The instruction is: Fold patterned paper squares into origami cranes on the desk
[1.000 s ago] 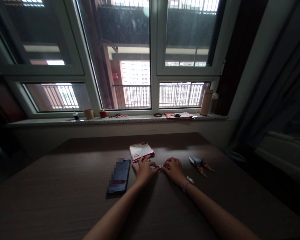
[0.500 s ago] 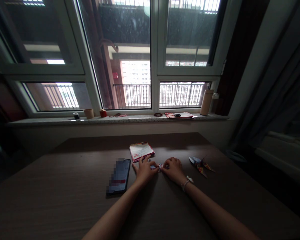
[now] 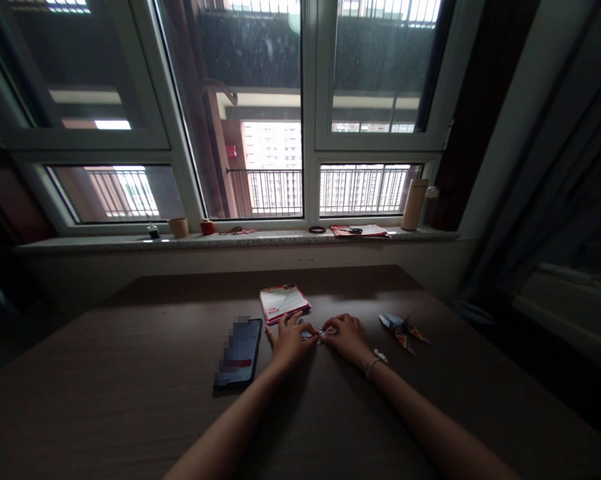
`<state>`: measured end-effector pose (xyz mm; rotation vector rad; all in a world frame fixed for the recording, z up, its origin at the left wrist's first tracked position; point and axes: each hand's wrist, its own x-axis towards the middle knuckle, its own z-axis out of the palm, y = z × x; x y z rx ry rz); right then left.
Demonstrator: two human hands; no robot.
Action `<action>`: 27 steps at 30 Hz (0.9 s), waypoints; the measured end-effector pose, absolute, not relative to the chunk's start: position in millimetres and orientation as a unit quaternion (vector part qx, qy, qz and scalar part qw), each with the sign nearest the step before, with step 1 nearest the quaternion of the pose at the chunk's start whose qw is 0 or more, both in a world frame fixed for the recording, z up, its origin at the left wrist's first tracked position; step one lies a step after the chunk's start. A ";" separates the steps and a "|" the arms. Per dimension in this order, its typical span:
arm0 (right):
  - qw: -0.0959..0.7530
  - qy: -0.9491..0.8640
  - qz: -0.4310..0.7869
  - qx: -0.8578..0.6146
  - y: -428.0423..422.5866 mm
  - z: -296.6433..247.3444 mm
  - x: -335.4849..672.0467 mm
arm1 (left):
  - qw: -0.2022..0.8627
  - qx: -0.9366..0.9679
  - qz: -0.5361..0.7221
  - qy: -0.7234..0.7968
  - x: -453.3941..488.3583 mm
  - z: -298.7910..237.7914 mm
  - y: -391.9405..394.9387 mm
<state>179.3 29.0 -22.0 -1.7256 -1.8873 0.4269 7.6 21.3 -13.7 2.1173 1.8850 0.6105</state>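
Observation:
My left hand (image 3: 289, 341) and my right hand (image 3: 347, 337) rest close together on the dark wooden table (image 3: 130, 400). Between their fingertips lies a small folded piece of patterned paper (image 3: 319, 333), pinched by both hands and pressed to the tabletop. It is mostly hidden by the fingers. A light bracelet (image 3: 375, 360) circles my right wrist. A stack of square papers with a red and white top sheet (image 3: 283, 302) lies just beyond my left hand.
A dark phone (image 3: 239, 352) lies left of my left hand. A finished folded paper figure (image 3: 403, 329) sits to the right. The windowsill (image 3: 230, 240) holds small cups, a red booklet and a tall tan cylinder (image 3: 413, 204). Curtains hang at the right.
Hardly anything has moved. Both hands stay on the small paper, with only slight shifts of the fingers.

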 end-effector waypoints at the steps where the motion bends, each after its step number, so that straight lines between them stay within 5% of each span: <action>1: 0.271 -0.700 0.163 -0.640 29.7 -22.2 179.9 | 0.124 0.725 0.205 0.645 7.6 -13.1 21.2; 27: 0.220 -0.732 0.200 -0.613 36.7 -22.0 198.4 | 0.152 0.753 0.123 0.628 -7.3 -12.2 26.8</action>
